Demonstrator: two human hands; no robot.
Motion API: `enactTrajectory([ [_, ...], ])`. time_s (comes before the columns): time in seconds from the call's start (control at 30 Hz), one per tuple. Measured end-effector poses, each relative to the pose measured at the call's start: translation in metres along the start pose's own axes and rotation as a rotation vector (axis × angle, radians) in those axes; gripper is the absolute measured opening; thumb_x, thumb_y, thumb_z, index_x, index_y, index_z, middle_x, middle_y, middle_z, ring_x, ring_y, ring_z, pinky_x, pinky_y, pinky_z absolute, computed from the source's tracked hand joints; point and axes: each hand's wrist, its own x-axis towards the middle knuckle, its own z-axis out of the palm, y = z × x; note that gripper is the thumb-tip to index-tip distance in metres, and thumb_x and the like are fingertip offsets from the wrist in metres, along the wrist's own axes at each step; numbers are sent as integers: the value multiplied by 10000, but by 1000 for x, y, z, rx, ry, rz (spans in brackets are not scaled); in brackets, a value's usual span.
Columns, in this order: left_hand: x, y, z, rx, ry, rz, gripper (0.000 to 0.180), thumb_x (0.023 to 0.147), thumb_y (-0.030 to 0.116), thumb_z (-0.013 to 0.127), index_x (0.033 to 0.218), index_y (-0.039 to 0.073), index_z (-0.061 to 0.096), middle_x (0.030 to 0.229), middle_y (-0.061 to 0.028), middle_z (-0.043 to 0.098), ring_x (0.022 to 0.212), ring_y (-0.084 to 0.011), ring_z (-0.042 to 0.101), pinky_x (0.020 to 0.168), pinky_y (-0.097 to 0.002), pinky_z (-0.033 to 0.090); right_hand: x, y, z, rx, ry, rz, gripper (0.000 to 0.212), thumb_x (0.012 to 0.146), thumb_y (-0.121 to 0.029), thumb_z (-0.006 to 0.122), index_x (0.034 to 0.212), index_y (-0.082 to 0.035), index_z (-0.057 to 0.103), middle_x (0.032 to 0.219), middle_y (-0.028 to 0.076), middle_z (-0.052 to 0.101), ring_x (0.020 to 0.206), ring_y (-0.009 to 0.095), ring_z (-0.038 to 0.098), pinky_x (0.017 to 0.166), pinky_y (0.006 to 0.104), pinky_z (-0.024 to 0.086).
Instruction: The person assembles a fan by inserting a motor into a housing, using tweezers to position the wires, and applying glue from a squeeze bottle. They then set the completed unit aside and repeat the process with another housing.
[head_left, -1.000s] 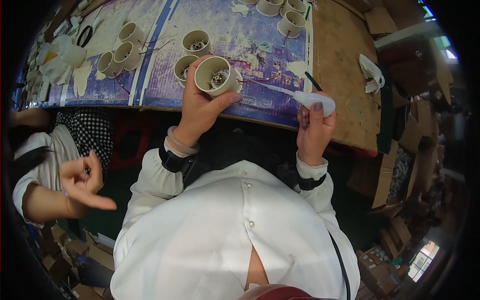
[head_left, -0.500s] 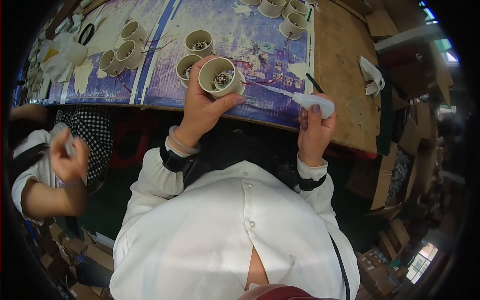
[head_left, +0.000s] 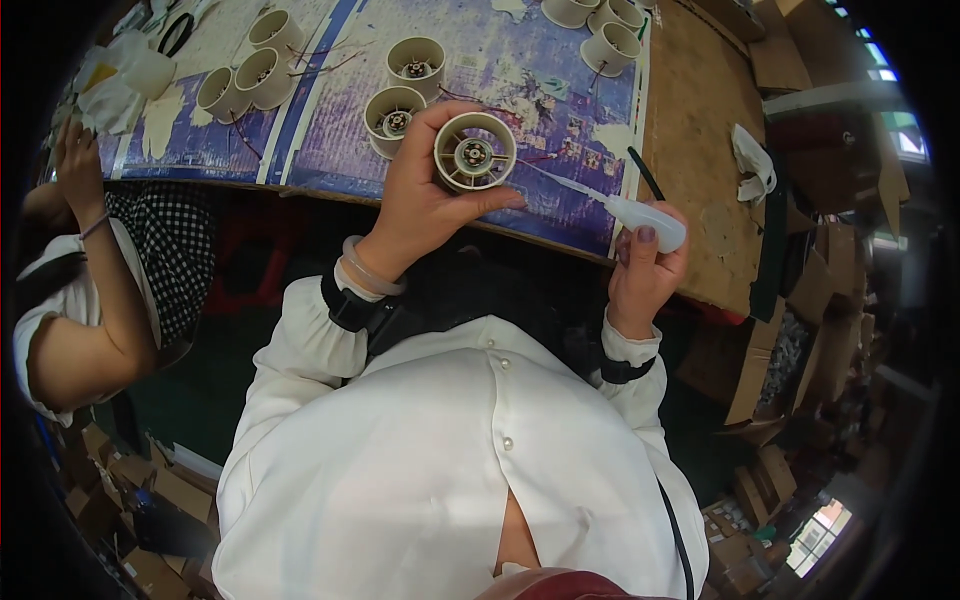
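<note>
My left hand is closed around a cream cylindrical fan housing, its open end turned up toward me. Inside it, spokes run to a round motor hub. In my right hand is a translucent white squeeze bottle with a long thin nozzle. The nozzle points left toward the housing's right side; whether the tip touches it I cannot tell. Red wires show behind the housing. Just beyond my left hand, two similar housings stand on the table.
The table has a worn purple printed covering and a bare brown right end. More housings with wires stand at the left and far right. A white crumpled cloth and a dark green stick lie at right. A co-worker's arm is at left.
The housing has moved slightly right and tipped so its inside faces me more squarely. The bottle has shifted a little right and nearer me. The co-worker's hand has risen to the table edge.
</note>
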Motion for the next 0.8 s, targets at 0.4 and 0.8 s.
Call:
enactTrajectory([
  [0.4, 1, 0, 6, 182, 0, 17, 771, 658, 121, 893, 1275, 57, 433, 1212, -57, 547, 1094, -152, 564, 931, -291, 489, 1, -4, -5, -46, -5, -1, 314, 910, -245, 680, 1095, -30, 545, 877, 45, 598, 602, 57, 461, 532, 187, 355],
  [0.8, 4, 1, 7, 107, 34, 18, 682, 655, 162, 902, 1199, 55, 503, 1129, -47, 578, 1027, -143, 587, 882, -277, 500, -4, -4, -18, -201, -46, -126, 353, 864, -229, 742, 1079, -20, 555, 986, 59, 603, 819, 111, 552, 744, 226, 452],
])
